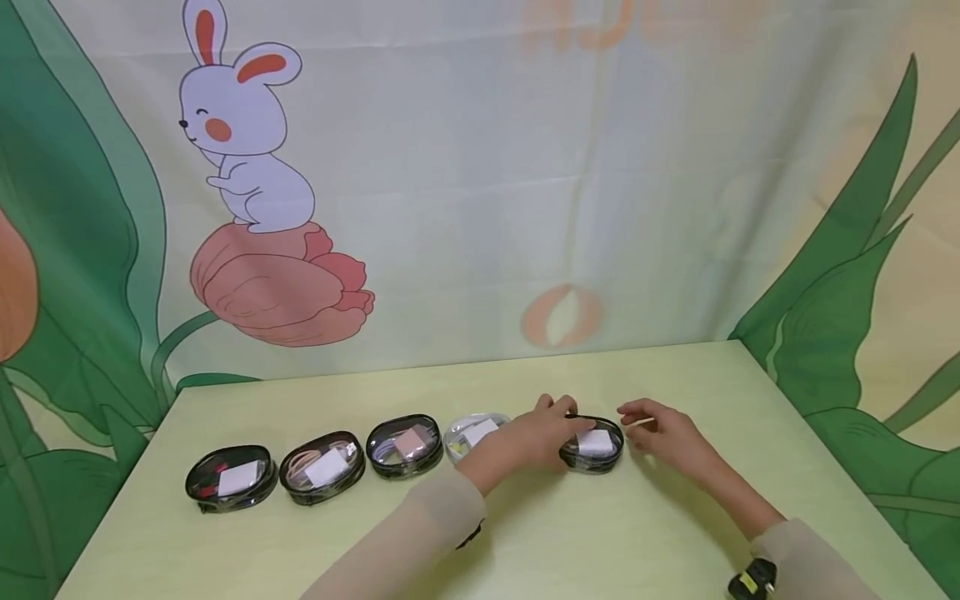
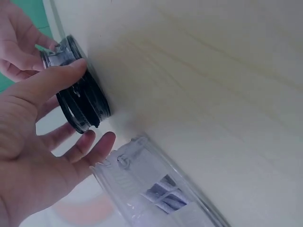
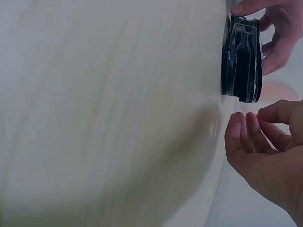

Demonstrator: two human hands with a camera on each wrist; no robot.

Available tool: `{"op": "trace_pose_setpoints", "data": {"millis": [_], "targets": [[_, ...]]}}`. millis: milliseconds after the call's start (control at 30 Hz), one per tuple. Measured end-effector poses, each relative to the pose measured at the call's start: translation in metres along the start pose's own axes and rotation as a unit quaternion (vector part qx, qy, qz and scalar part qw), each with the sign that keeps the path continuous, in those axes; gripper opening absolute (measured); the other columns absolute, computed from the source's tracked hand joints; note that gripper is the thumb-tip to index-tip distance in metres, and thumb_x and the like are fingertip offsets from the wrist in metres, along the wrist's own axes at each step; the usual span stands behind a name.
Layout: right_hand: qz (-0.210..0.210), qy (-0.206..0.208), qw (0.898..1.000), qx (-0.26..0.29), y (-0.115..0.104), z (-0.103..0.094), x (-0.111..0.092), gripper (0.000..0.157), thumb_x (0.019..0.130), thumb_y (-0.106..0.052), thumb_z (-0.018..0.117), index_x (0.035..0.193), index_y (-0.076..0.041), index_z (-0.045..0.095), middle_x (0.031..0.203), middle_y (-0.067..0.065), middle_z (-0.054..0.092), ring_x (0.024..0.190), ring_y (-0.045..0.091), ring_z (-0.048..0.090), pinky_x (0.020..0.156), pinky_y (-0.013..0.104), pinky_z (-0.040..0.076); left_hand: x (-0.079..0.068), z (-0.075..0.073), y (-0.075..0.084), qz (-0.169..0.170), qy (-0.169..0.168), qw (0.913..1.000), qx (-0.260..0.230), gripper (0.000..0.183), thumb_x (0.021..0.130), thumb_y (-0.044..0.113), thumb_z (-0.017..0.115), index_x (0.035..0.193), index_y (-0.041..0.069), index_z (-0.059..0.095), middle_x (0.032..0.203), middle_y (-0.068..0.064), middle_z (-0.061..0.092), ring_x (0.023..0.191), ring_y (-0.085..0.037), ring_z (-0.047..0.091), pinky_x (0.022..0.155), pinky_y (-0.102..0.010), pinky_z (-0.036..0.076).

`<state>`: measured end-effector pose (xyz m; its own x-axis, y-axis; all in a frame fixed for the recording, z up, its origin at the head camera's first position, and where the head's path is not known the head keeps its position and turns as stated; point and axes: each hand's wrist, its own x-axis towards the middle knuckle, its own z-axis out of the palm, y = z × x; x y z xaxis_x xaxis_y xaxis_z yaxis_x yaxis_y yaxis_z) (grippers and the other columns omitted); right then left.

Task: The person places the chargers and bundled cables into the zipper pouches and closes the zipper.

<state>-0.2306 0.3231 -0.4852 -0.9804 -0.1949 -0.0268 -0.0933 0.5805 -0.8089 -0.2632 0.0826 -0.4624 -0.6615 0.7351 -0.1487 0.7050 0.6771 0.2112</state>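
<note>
At the right end of a row of clear zip pouches, my left hand (image 1: 536, 433) holds a small oval pouch with black trim (image 1: 602, 450). A white block shows through its top. In the left wrist view the thumb (image 2: 71, 71) lies on the pouch's zipped side (image 2: 80, 101) and fingers reach round its far side. My right hand (image 1: 667, 433) is just right of the pouch, its fingers loosely bent with nothing in them. The right wrist view shows this hand (image 3: 270, 151) apart from the pouch. A white-trimmed pouch (image 1: 468, 429) lies partly hidden behind the left hand.
Left along the row lie black-trimmed pouches: one with a pink block (image 1: 405, 446), one with a beige cable (image 1: 322, 467) and one with red contents (image 1: 231, 477). They stand on a pale yellow-green table (image 1: 360, 550). A printed curtain (image 1: 450, 208) hangs behind the table's back edge.
</note>
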Motion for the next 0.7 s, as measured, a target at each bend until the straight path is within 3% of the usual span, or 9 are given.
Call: {"op": "trace_pose_setpoints", "data": {"millis": [233, 367, 467, 533, 633, 700], "targets": [[-0.031, -0.007, 0.999, -0.033, -0.001, 0.004, -0.002, 0.026, 0.097, 0.002, 0.059, 0.122, 0.005, 0.059, 0.11, 0.018, 0.068, 0.1, 0.031, 0.069, 0.071, 0.027, 0.058, -0.002, 0.002, 0.005, -0.025, 0.03, 0.9987, 0.033, 0.069, 0.087, 0.052, 0.078, 0.146, 0.027, 0.054, 0.141, -0.004, 0.042, 0.12, -0.022, 0.039, 0.089, -0.034, 0.047], [-0.035, -0.001, 0.998, -0.045, -0.005, 0.004, -0.005, 0.028, 0.097, 0.002, 0.058, 0.125, 0.004, 0.058, 0.112, 0.019, 0.068, 0.1, 0.032, 0.069, 0.072, 0.028, 0.058, -0.001, 0.003, 0.013, -0.006, 0.058, 0.9956, 0.073, 0.06, 0.091, 0.06, 0.068, 0.139, 0.025, 0.061, 0.13, -0.002, 0.045, 0.11, -0.02, 0.039, 0.084, -0.031, 0.043], [-0.036, 0.002, 0.998, -0.053, -0.007, 0.003, -0.005, 0.03, 0.098, 0.002, 0.056, 0.128, 0.005, 0.057, 0.114, 0.02, 0.067, 0.102, 0.034, 0.069, 0.073, 0.03, 0.058, 0.0, 0.004, 0.018, 0.026, 0.053, 0.9936, 0.096, 0.052, 0.093, 0.051, 0.07, 0.137, 0.025, 0.062, 0.125, 0.0, 0.05, 0.104, -0.018, 0.043, 0.079, -0.028, 0.044], [-0.033, 0.004, 0.998, -0.054, -0.008, 0.001, -0.004, 0.031, 0.098, 0.002, 0.056, 0.129, 0.005, 0.056, 0.114, 0.02, 0.066, 0.102, 0.034, 0.069, 0.074, 0.031, 0.058, 0.0, 0.003, 0.021, 0.045, 0.046, 0.9924, 0.105, 0.045, 0.095, 0.037, 0.073, 0.138, 0.028, 0.062, 0.13, 0.002, 0.053, 0.107, -0.017, 0.047, 0.079, -0.028, 0.048], [-0.025, 0.006, 0.998, -0.054, -0.007, 0.0, -0.002, 0.031, 0.098, 0.002, 0.057, 0.129, 0.004, 0.057, 0.116, 0.02, 0.066, 0.103, 0.034, 0.068, 0.074, 0.031, 0.058, -0.001, 0.0, 0.021, 0.069, 0.044, 0.991, 0.106, 0.051, 0.092, 0.012, 0.076, 0.137, 0.032, 0.062, 0.14, 0.004, 0.054, 0.115, -0.019, 0.052, 0.084, -0.027, 0.052], [-0.023, 0.007, 0.998, -0.053, -0.006, -0.001, -0.001, 0.03, 0.098, 0.002, 0.057, 0.128, 0.004, 0.057, 0.116, 0.021, 0.066, 0.103, 0.034, 0.068, 0.074, 0.03, 0.058, -0.002, -0.001, 0.019, 0.083, 0.051, 0.99, 0.102, 0.051, 0.091, 0.004, 0.075, 0.133, 0.032, 0.065, 0.143, 0.005, 0.055, 0.118, -0.02, 0.053, 0.09, -0.027, 0.052]]}}
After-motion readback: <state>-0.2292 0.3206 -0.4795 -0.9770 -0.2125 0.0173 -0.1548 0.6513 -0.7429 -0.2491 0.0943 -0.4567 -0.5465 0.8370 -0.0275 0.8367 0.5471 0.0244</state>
